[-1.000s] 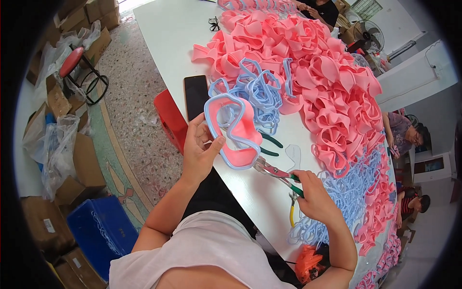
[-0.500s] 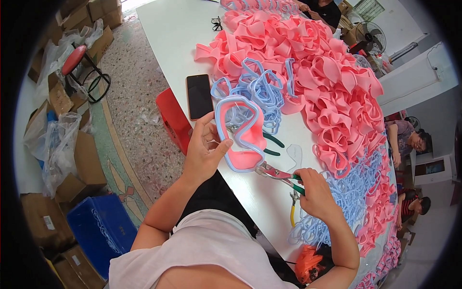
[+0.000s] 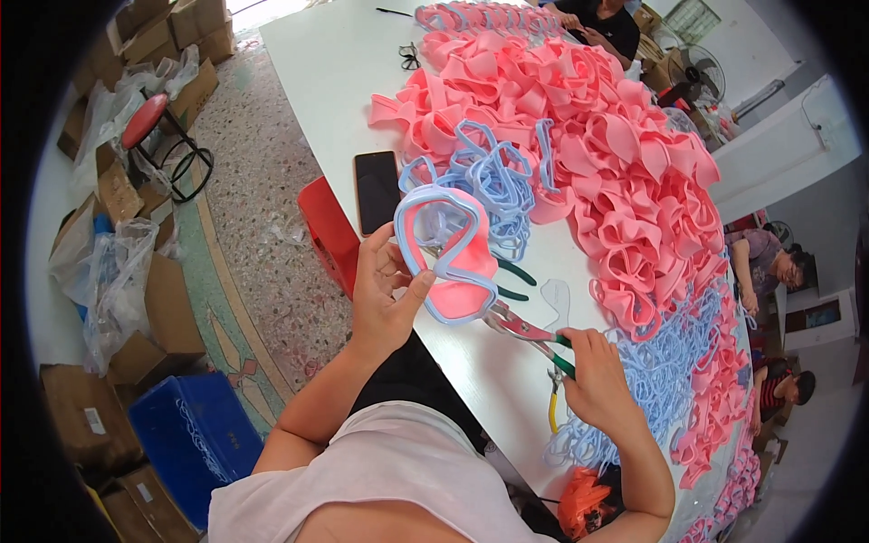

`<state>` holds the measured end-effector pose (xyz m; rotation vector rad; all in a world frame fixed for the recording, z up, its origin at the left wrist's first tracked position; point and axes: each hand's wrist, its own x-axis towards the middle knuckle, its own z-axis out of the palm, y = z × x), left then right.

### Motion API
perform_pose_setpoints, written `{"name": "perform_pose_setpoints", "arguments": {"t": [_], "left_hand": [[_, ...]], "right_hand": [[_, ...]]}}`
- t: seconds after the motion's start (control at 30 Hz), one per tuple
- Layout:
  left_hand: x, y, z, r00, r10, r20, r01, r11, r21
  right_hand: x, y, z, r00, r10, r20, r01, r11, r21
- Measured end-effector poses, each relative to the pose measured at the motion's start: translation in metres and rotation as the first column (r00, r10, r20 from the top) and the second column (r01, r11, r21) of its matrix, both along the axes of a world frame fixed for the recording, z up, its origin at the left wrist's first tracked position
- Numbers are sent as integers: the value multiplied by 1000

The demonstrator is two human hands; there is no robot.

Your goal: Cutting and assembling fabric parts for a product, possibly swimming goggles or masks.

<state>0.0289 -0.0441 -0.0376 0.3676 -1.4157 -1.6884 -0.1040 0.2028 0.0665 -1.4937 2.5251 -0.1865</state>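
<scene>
My left hand (image 3: 385, 294) grips a goggle-shaped mask piece (image 3: 450, 297), a soft pink skirt with a pale blue rim, by its near left edge, thumb on top. In my right hand (image 3: 595, 371) are pliers (image 3: 520, 328) with green handles and reddish jaws. The jaw tips meet the rim at its lower right corner; whether they bite on it is too small to tell. Beyond the mask lie another tool's green handles (image 3: 513, 273), partly hidden by it. A clear lens (image 3: 556, 294) rests on the white table (image 3: 317, 81) beside them.
Pink skirts (image 3: 625, 181) heap across the table, with blue rims (image 3: 493, 185) and tangled blue strips (image 3: 656, 371) nearby. A phone (image 3: 377, 192), yellow-handled cutters (image 3: 553, 412) and an orange bag (image 3: 584, 498) lie close. A red bin (image 3: 326, 231) stands left. Co-workers sit far right and at the top.
The mask has tilted in my left hand, so its upper loop looks rounder and its nose bend sits nearer my thumb. The pliers stay at the same corner, handles slightly lower in view.
</scene>
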Motion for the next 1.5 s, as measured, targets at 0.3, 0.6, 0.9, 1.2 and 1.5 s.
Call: {"name": "perform_pose_setpoints", "arguments": {"t": [0.3, 0.6, 0.9, 1.2, 1.5], "left_hand": [[3, -13, -5, 940, -250, -234, 297, 934, 198], [1, 14, -5, 953, -295, -76, 301, 950, 85], [8, 43, 18, 994, -63, 92, 92, 929, -359], [12, 51, 34, 992, 25, 126, 55, 807, -588], [1, 58, 32, 983, 182, -37, -149, 654, -742]], "right_hand": [[19, 22, -106, 977, -128, -170, 163, 964, 208], [41, -47, -18, 980, 20, -199, -159, 682, -714], [48, -74, -43, 966, -11, -257, -194, 627, -755], [45, -57, -61, 992, 19, -125, -114, 566, -816], [42, -53, -79, 997, 73, 26, -10, 453, -891]]}}
